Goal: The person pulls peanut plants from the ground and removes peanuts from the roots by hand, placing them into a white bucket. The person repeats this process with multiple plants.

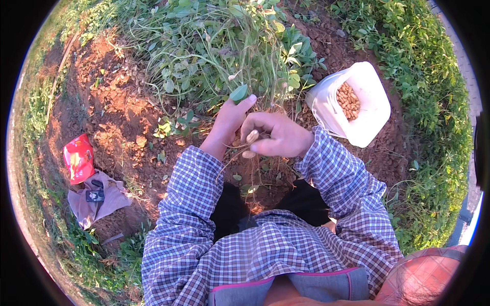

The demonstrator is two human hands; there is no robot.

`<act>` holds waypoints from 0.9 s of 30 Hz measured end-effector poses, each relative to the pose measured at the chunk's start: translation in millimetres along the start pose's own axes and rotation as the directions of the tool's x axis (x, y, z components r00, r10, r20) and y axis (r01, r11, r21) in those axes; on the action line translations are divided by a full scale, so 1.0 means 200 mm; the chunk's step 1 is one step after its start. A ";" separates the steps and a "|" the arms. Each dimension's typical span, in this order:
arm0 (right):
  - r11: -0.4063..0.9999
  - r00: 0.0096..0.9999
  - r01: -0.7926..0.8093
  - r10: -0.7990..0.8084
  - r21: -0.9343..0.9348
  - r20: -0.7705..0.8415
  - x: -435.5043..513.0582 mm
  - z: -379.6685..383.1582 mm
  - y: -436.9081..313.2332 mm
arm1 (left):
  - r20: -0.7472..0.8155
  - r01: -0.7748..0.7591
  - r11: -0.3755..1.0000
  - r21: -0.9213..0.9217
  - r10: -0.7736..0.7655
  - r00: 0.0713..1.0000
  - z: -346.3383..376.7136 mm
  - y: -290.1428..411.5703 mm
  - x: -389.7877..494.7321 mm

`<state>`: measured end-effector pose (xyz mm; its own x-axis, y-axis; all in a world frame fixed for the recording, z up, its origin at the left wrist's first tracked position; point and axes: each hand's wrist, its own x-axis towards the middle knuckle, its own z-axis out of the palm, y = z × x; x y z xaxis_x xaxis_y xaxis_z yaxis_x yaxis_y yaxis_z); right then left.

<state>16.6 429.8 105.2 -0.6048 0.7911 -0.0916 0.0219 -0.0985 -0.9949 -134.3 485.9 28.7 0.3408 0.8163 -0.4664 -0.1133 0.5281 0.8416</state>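
My right hand [281,134] is closed, with its thumb and fingers around thin roots and peanut pods. One pale peanut pod [252,136] shows between the fingers, and another pod [248,154] hangs just below the thumb. Thin roots [228,162] trail down from there. Right beside it is my left hand [229,120], thumb raised against the lower stems of a heap of peanut plants [229,49]. A green leaf [238,93] lies at that thumb. The left fingers are mostly hidden behind the right hand, so their grip cannot be seen.
A white plastic container [369,114] holding peanut pods [348,101] stands tilted at the right. On the reddish soil [115,114] at the left are a red plastic bag [79,158] and a greyish-purple cloth [111,191] with a small dark object [95,196]. Green plants [432,95] border the right side.
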 end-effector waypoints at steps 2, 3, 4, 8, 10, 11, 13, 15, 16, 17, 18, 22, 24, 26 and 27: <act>0.923 0.999 -0.023 0.034 0.385 -0.021 -0.06 -0.12 -0.07 | -0.003 0.054 0.999 0.001 -0.054 0.999 -0.04 0.01 0.01; 0.904 0.992 0.108 -0.068 0.413 -0.110 -0.09 -0.15 -0.08 | -0.039 0.069 0.997 -0.016 -0.070 0.997 -0.03 0.03 0.01; 0.863 0.975 0.215 -0.163 0.458 -0.150 -0.11 -0.19 -0.08 | -0.050 0.047 0.999 0.026 -0.045 0.998 -0.05 0.00 0.04; 0.887 0.955 0.256 -0.171 0.383 -0.243 -0.16 -0.22 -0.07 | -0.035 0.097 0.995 0.033 -0.096 0.995 -0.05 -0.02 0.06; 0.971 0.965 0.042 0.022 0.235 -0.263 -0.16 -0.21 -0.05 | -0.061 0.079 0.996 0.044 -0.077 0.995 -0.05 -0.03 0.06; 0.985 0.952 -0.072 0.115 0.160 -0.284 -0.15 -0.20 -0.05 | -0.051 0.071 0.997 0.017 -0.070 0.996 -0.05 -0.03 0.06; 0.987 0.936 -0.088 0.036 -0.133 -0.350 -0.14 -0.21 -0.05 | -0.037 0.053 0.998 -0.040 -0.055 0.998 -0.04 -0.01 0.04; 0.886 0.935 -0.125 -0.045 -0.446 -0.352 -0.12 -0.21 -0.03 | -0.030 0.063 0.994 -0.086 -0.066 0.997 -0.02 0.03 -0.01; 0.786 0.941 -0.149 -0.074 -0.600 -0.330 -0.10 -0.20 0.00 | -0.020 0.069 0.992 -0.109 -0.072 0.997 0.00 0.05 -0.02; 0.659 0.948 -0.167 -0.098 -0.733 -0.303 -0.07 -0.19 0.04 | -0.016 0.061 0.990 -0.123 -0.064 0.998 0.01 0.05 -0.03; 0.550 0.954 -0.178 -0.108 -0.816 -0.281 -0.05 -0.18 0.08 | -0.013 0.053 0.989 -0.136 -0.055 0.998 0.01 0.04 -0.03; 0.450 0.929 -0.347 0.043 -0.823 -0.368 -0.03 -0.15 0.09 | -0.095 0.004 0.999 0.043 0.000 0.995 -0.02 -0.02 0.02; 0.531 0.955 -0.197 -0.088 -0.824 -0.284 -0.05 -0.14 0.10 | -0.129 -0.017 1.000 0.023 0.020 0.991 -0.02 -0.03 0.02; 0.588 0.968 -0.080 -0.148 -0.805 -0.204 -0.07 -0.12 0.08 | -0.127 -0.024 0.999 -0.037 0.020 0.992 0.00 -0.01 0.00; 0.557 0.972 -0.113 -0.110 -0.823 -0.208 -0.07 -0.12 0.08 | -0.108 -0.021 0.996 -0.086 0.011 0.994 0.03 0.03 -0.04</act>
<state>44.4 431.1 89.3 -0.4245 0.9054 0.0114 0.7355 0.3521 -0.5788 -132.0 481.9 39.6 0.2370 0.8428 -0.4833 -0.2002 0.5291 0.8246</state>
